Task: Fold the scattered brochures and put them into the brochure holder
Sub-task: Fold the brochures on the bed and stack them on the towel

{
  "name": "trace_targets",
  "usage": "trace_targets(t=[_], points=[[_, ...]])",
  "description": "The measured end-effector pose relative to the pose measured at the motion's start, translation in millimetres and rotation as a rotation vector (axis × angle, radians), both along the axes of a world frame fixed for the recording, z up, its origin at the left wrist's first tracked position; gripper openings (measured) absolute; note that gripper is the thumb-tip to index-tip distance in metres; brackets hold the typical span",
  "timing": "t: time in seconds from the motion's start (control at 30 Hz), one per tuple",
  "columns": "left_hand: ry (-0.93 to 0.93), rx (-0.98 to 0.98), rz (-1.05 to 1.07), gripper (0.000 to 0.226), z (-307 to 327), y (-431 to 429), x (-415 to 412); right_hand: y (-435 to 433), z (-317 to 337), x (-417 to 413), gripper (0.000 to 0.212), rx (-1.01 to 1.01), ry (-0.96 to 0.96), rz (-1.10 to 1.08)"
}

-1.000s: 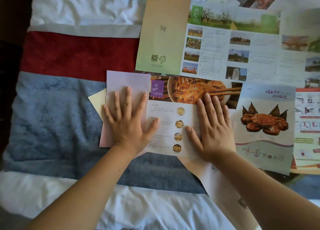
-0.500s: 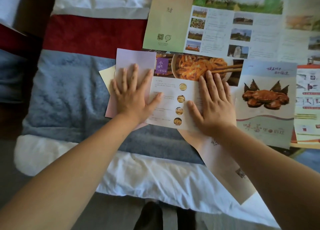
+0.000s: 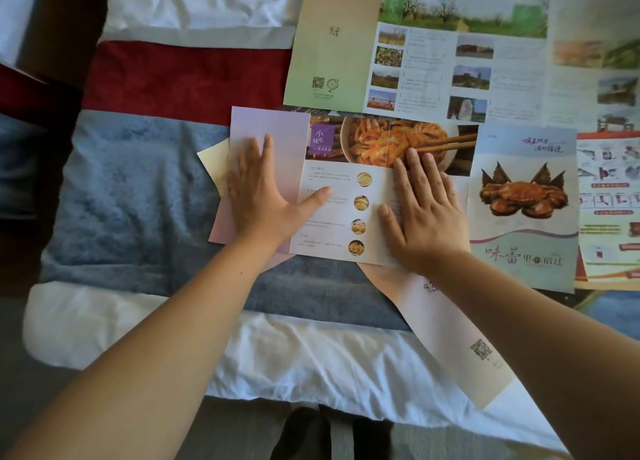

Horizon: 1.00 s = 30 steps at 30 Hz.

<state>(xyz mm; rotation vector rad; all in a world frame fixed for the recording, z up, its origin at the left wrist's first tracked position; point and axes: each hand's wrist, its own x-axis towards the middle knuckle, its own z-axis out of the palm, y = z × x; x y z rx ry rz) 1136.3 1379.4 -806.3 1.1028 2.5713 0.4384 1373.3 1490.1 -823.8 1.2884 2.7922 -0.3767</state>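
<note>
Your left hand [image 3: 258, 196] lies flat, fingers spread, on the lilac panel of the food brochure [image 3: 346, 189], thumb at 3 o'clock. Your right hand [image 3: 426, 213] presses flat, gripping nothing, on its right panel. At 12 o'clock lies the landscape brochure [image 3: 415, 54]; at 3 o'clock the crab brochure [image 3: 523, 203]. All rest on the striped blanket [image 3: 138, 200].

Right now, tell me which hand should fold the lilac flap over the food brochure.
Probably the left hand. It lies flat on the lilac flap, at the brochure's free left edge. The right hand presses the food brochure near its middle and can anchor it.
</note>
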Motion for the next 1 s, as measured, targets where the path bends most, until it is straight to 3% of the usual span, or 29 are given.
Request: trace_targets(t=[0.1,0.2,0.33,0.5,0.83,1.0], points=[[-0.034,-0.001,-0.005,0.126,0.4,2.8,6.7,0.6,-0.1,-0.1,0.077,-0.013,0.007,0.003],[0.095,-0.058,-0.064,0.108,-5.2,-4.4,2.8,0.9,-0.5,0.6,0.076,-0.013,0.032,-0.004],[0.217,-0.134,0.056,0.094,-11.2,-10.3,-20.3,0.5,-3.1,0.2,0.075,-0.010,0.052,0.001],[0.116,-0.058,0.041,0.106,-13.3,-11.9,-25.8,1.4,-7.1,0.6,0.075,-0.012,0.077,-0.004],[-0.006,-0.168,0.036,0.122,2.7,-3.3,-8.1,1.4,-4.7,-0.5,0.075,-0.022,0.069,0.006],[-0.136,-0.105,0.128,0.101,12.9,5.9,20.0,0.7,-2.0,-2.5,0.077,-0.021,0.002,-0.002]])
